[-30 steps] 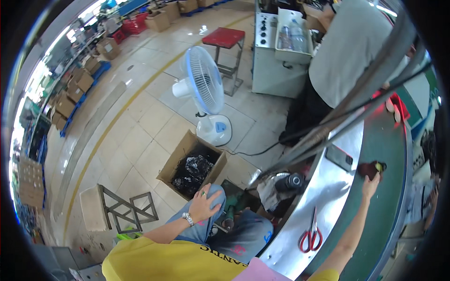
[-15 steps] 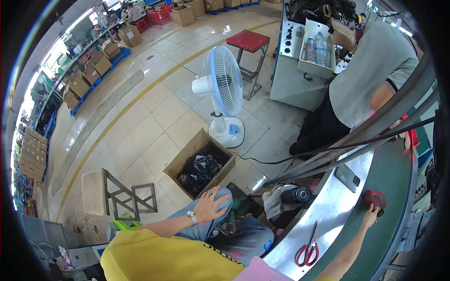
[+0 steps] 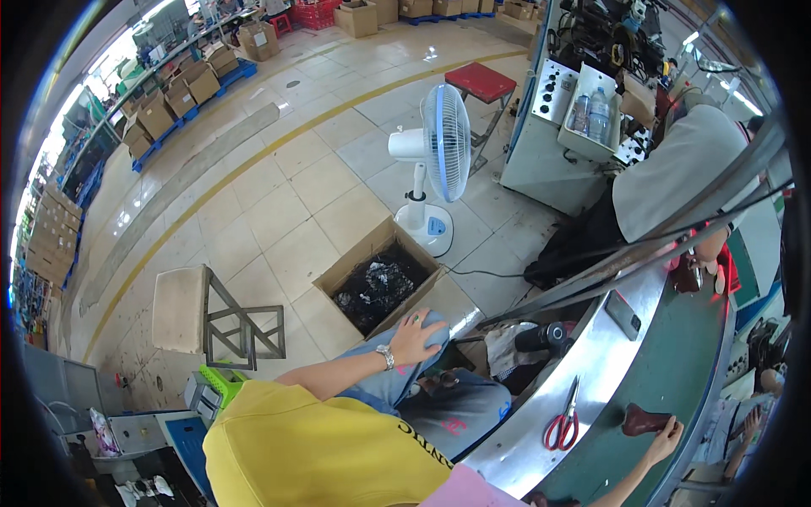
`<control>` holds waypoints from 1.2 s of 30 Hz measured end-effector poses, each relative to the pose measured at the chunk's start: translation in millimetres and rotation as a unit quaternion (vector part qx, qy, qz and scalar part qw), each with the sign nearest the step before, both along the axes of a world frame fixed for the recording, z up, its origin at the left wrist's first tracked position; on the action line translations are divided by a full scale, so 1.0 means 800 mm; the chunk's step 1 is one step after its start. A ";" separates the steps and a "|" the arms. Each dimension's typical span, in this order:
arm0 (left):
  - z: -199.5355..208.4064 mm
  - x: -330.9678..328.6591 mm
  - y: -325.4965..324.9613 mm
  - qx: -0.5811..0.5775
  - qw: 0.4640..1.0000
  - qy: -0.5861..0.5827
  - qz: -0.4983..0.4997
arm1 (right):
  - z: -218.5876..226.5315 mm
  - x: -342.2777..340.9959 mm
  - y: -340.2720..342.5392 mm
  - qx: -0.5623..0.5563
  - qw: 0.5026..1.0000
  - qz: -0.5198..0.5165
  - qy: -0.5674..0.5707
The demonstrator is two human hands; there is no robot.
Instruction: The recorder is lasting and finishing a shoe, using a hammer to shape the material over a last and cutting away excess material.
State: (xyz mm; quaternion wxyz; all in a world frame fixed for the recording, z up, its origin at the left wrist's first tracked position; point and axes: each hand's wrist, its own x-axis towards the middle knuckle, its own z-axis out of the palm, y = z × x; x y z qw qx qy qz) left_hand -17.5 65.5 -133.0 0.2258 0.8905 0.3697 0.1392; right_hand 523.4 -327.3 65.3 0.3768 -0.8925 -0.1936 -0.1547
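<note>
My left hand (image 3: 416, 337) lies open on my jeans-covered knee (image 3: 435, 323), fingers spread, with a watch (image 3: 386, 357) on the wrist. Over the green belt surface (image 3: 676, 355) at the right, my right hand (image 3: 667, 441) pinches one end of a glossy dark red shoe upper (image 3: 644, 420). Its wider end points left. Left of it, scissors with red handles (image 3: 562, 429) rest on the shiny metal ledge (image 3: 528, 456). A phone (image 3: 623, 315) lies farther up that ledge. Another dark red piece (image 3: 547, 500) is partly cut off at the lower edge.
A carton with black plastic (image 3: 380, 287) stands on the floor before my knee, a fan (image 3: 435, 169) behind it. A stool (image 3: 182, 311) is at the left. Metal bars (image 3: 608, 275) cross over the belt; beyond them a co-worker (image 3: 676, 173) bends toward a reddish-brown shoe (image 3: 688, 275).
My right hand has drawn the dark red shoe upper nearer along the belt. The view has shifted a little. The co-worker leans farther forward. My left hand stays on the knee.
</note>
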 end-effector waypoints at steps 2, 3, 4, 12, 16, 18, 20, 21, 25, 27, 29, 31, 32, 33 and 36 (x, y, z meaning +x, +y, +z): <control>0.015 0.005 -0.002 0.023 0.998 -0.054 0.007 | 0.045 -0.071 0.012 0.052 0.999 0.011 0.008; 0.032 0.014 -0.003 0.005 0.995 -0.092 -0.022 | 0.071 -0.117 0.028 0.083 0.997 -0.005 -0.001; 0.058 0.023 -0.010 -0.025 0.990 -0.124 -0.057 | 0.100 -0.159 0.030 0.049 0.999 0.008 0.019; 0.251 0.074 -0.096 -0.152 0.872 -0.191 -0.425 | 0.211 -0.410 0.110 0.140 0.980 0.122 0.071; 0.261 0.064 -0.114 -0.312 0.771 -0.246 -0.498 | 0.190 -0.461 0.152 0.175 0.941 0.241 0.162; 0.253 0.042 -0.098 -0.398 0.748 -0.249 -0.469 | 0.165 -0.470 0.178 0.184 0.921 0.266 0.218; 0.233 0.015 -0.091 -0.467 0.740 -0.229 -0.425 | 0.136 -0.473 0.203 0.173 0.904 0.295 0.257; 0.222 0.001 -0.089 -0.497 0.737 -0.225 -0.398 | 0.123 -0.476 0.216 0.164 0.892 0.307 0.288; 0.184 -0.051 -0.086 -0.553 0.736 -0.217 -0.324 | 0.076 -0.504 0.253 0.154 0.872 0.317 0.340; 0.168 -0.066 -0.086 -0.580 0.720 -0.219 -0.311 | 0.053 -0.513 0.262 0.159 0.860 0.326 0.359; 0.152 -0.076 -0.088 -0.599 0.716 -0.204 -0.294 | 0.040 -0.522 0.263 0.133 0.864 0.309 0.376; 0.133 -0.079 -0.090 -0.619 0.702 -0.190 -0.297 | 0.024 -0.527 0.259 0.117 0.869 0.290 0.383; 0.122 -0.081 -0.092 -0.629 0.694 -0.181 -0.299 | 0.018 -0.529 0.254 0.094 0.876 0.275 0.385; 0.111 -0.085 -0.093 -0.631 0.696 -0.169 -0.298 | 0.009 -0.532 0.250 0.090 0.877 0.263 0.393; 0.077 -0.090 -0.093 -0.632 0.696 -0.137 -0.311 | -0.022 -0.540 0.233 0.085 0.873 0.206 0.434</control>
